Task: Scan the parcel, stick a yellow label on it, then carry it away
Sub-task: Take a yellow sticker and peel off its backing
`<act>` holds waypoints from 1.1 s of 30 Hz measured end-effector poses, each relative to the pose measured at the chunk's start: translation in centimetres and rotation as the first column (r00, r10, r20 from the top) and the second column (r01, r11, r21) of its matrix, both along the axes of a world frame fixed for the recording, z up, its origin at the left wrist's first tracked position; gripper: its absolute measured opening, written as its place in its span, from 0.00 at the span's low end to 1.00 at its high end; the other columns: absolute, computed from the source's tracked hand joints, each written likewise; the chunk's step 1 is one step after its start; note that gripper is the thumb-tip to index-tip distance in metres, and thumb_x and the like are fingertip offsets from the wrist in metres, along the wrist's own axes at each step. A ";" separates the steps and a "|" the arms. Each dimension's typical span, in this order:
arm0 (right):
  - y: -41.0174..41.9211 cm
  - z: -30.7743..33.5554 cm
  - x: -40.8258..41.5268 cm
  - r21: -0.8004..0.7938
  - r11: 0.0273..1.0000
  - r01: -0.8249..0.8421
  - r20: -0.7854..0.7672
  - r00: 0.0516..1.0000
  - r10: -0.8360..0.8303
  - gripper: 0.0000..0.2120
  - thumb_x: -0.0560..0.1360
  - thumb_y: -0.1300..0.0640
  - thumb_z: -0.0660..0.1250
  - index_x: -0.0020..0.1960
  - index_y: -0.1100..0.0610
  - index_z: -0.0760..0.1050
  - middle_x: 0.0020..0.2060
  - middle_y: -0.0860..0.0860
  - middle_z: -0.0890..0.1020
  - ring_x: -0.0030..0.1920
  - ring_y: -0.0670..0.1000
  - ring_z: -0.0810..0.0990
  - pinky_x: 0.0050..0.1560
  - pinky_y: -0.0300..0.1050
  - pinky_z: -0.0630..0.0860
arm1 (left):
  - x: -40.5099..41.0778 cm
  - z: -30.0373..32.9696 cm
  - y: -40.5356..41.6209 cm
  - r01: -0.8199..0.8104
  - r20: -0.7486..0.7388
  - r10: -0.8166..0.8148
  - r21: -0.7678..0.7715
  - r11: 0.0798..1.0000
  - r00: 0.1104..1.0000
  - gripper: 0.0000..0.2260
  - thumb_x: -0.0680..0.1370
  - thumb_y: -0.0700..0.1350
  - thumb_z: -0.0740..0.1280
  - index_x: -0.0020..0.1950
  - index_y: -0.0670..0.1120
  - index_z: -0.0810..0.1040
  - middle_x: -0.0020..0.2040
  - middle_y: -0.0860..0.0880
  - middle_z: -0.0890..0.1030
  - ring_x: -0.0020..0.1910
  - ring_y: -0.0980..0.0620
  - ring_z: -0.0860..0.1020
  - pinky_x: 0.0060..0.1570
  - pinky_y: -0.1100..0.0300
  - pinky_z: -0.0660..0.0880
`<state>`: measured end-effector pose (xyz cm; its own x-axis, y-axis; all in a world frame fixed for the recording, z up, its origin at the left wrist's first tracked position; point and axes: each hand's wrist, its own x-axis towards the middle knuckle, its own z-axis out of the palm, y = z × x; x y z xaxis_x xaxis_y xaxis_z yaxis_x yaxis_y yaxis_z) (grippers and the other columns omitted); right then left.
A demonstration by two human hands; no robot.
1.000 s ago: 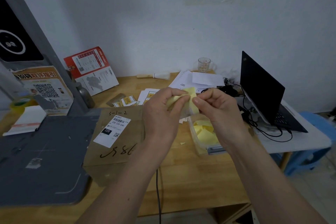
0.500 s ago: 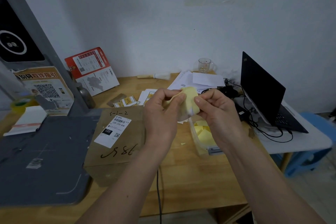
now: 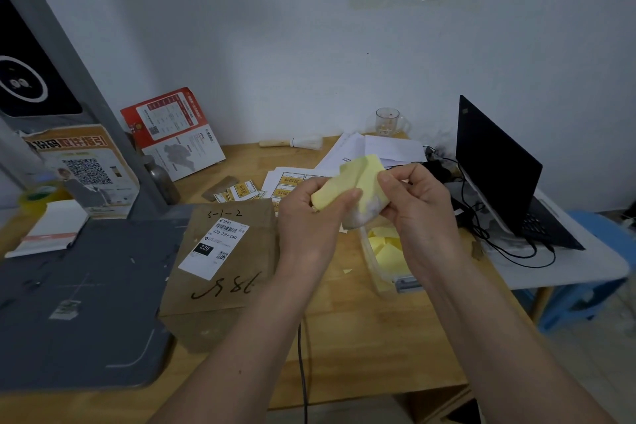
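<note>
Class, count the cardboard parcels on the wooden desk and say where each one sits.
1. The parcel lies beside the grey scanner base, left of the left hand. None other shows.

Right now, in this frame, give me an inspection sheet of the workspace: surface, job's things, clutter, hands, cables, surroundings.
Surface: wooden desk, grey scanner pad at left.
Job's things: cardboard parcel flat on the desk, white shipping label up; yellow label held above it, not yet stuck on.
Clutter: clear box of yellow labels, loose papers, glass mug, leaflets.
Hands: left hand and right hand both pinch the label.
Cables: black cable over the front edge; a tangle beside the laptop.
Surroundings: white wall, blue stool.
</note>
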<state>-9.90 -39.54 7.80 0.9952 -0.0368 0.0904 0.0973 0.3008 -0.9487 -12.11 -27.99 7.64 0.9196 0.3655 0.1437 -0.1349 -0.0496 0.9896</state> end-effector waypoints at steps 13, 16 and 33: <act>0.3 -1.1 0.6 0.000 0.999 -0.038 -0.110 0.993 0.037 0.09 0.71 0.65 0.70 0.51 0.65 0.79 0.46 0.63 0.83 0.44 0.59 0.79 0.42 0.50 0.75 | 0.6 -0.1 0.3 0.014 -0.095 -0.020 -0.065 0.998 0.995 0.04 0.73 0.43 0.72 0.46 0.47 0.84 0.45 0.49 0.86 0.49 0.48 0.83 0.46 0.61 0.79; 0.6 -1.1 0.3 0.060 0.991 -0.119 -0.095 0.988 0.125 0.11 0.69 0.59 0.73 0.50 0.61 0.80 0.41 0.56 0.83 0.38 0.53 0.79 0.36 0.43 0.74 | 0.8 -0.1 0.1 -0.034 -0.074 0.033 -0.002 0.999 0.997 0.04 0.73 0.45 0.72 0.42 0.45 0.82 0.42 0.44 0.85 0.46 0.42 0.82 0.49 0.46 0.80; -1.6 -1.2 1.6 0.044 0.958 -0.284 -0.229 0.930 0.286 0.05 0.72 0.69 0.68 0.47 0.64 0.78 0.29 0.49 0.81 0.29 0.47 0.73 0.32 0.40 0.70 | 2.2 0.0 1.2 -0.111 -0.030 0.113 0.063 0.992 0.993 0.08 0.75 0.41 0.70 0.38 0.50 0.75 0.34 0.50 0.81 0.28 0.59 0.77 0.35 0.60 0.77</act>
<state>-8.27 -41.11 6.56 0.9573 0.2517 -0.1422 -0.2154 0.2932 -0.9315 -9.93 -26.81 7.63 0.8778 0.4583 0.1393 -0.0924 -0.1234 0.9881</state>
